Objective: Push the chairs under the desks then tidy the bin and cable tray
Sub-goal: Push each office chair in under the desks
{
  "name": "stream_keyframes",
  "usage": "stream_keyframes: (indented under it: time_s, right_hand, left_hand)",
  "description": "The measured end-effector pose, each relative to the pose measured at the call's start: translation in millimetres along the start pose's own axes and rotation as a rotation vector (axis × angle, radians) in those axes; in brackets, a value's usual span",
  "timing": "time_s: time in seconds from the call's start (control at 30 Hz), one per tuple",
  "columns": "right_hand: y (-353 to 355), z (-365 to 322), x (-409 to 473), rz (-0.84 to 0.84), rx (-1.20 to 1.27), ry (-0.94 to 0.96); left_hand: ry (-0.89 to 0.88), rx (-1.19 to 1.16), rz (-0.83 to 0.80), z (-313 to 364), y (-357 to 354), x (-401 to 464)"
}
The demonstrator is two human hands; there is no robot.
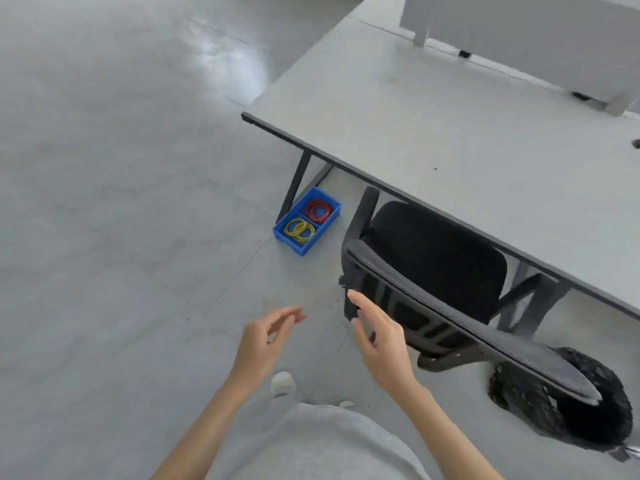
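**Chair Almost In, Tray Next**

Grey shiny floor (121, 202) fills most of the room, and a big pale grey tabletop (450, 116) with a dark edge stands on the right. Under its front edge sits the black office chair with a mesh back (433, 258). The seat is partly under the tabletop, but the back and part of the seat are out in the open, so I think this chair could go in a bit more.

The right hand (381, 344) is beside the left end of the chair back. Its fingers (360, 303) are straight and loose and hold nothing. I cannot tell if they touch the chair. The left hand (266, 337) is out in the air over the floor, well apart from the chair. Its fingers are gently bent and hold nothing.

The small blue plastic tray with two parts (306, 221) lies on the floor by the dark desk leg (294, 183), just left of the chair. A bunch of red cable loops (318, 209) is in the far part and a bunch of yellow cable loops (299, 229) is in the near part. It looks neat inside, but it sits at a slant, so tidying it is likely left to do.

No bin shows in this view. A white screen wall (519, 46) stands at the back of the tabletop. A pale shoe (283, 382) peeks out below. Nothing stands between the hands and the tray.
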State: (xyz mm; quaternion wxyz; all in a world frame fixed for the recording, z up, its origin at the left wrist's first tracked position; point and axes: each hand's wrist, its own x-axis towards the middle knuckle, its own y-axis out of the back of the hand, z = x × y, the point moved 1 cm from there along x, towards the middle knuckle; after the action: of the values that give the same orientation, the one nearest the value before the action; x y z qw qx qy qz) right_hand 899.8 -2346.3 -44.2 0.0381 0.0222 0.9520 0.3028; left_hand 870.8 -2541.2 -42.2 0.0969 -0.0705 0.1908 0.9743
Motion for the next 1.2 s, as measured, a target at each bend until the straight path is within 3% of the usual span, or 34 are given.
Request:
stream_keyframes:
  time_s: [0.17,0.33,0.67,1.0,1.2]
  right_hand:
    - [-76.6,-27.0,28.7,-0.222,0.123,-0.11]
    - [-129.7,-53.0,63.5,-0.39,0.086,-0.121]
    - [-215.2,-96.7,248.3,-0.501,0.031,-0.035]
    - [-318.2,-255.4,545.8,-0.499,0.147,0.187]
    - [-382.6,-279.7,674.2,-0.448,0.155,0.13]
  left_hand:
    - [0.257,-0.169,0.214,-55.3,66.0,-63.3]
    - [0.292,-0.217,0.426,-82.5,144.0,-42.3]
    - [0.266,-0.253,0.507,-104.3,257.7,139.0]
    - [0.442,-0.258,0.764,-130.6,381.6,274.2]
    - [0.42,-0.234,0.694,-162.6,472.3,414.7]
